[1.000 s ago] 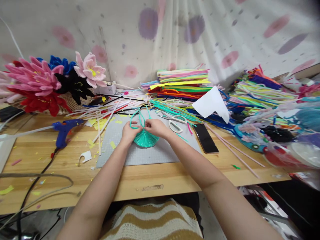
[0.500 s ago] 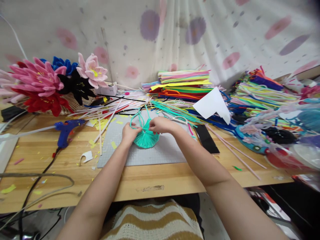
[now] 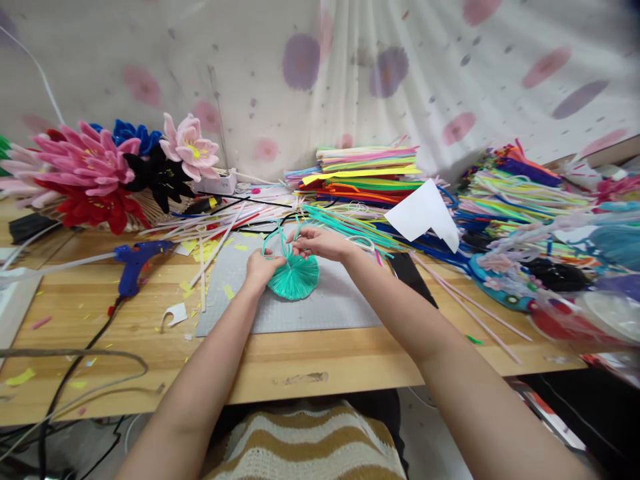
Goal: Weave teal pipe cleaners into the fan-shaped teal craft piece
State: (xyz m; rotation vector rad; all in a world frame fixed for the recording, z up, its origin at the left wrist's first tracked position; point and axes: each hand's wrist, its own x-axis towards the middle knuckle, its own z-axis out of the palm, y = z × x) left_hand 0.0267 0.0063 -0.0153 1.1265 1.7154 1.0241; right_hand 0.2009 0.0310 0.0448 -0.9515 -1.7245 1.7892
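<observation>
A teal fan-shaped piece made of pipe cleaners (image 3: 296, 278) lies on a grey cutting mat (image 3: 320, 310) at the middle of the wooden table. My left hand (image 3: 261, 268) is closed on the piece's top left edge, pinning it down. My right hand (image 3: 319, 243) pinches the teal strands that rise in loops from the top of the piece, just above the fan.
A blue glue gun (image 3: 134, 260) lies left of the mat. Fuzzy flowers (image 3: 95, 173) sit at the back left. Stacks of coloured pipe cleaners (image 3: 370, 173) fill the back and right. A dark phone (image 3: 407, 273) and a white paper sheet (image 3: 423, 215) lie to the right.
My right hand has moved up and away from me, from the fan's right edge to the loose strands above it. The view has shifted slightly.
</observation>
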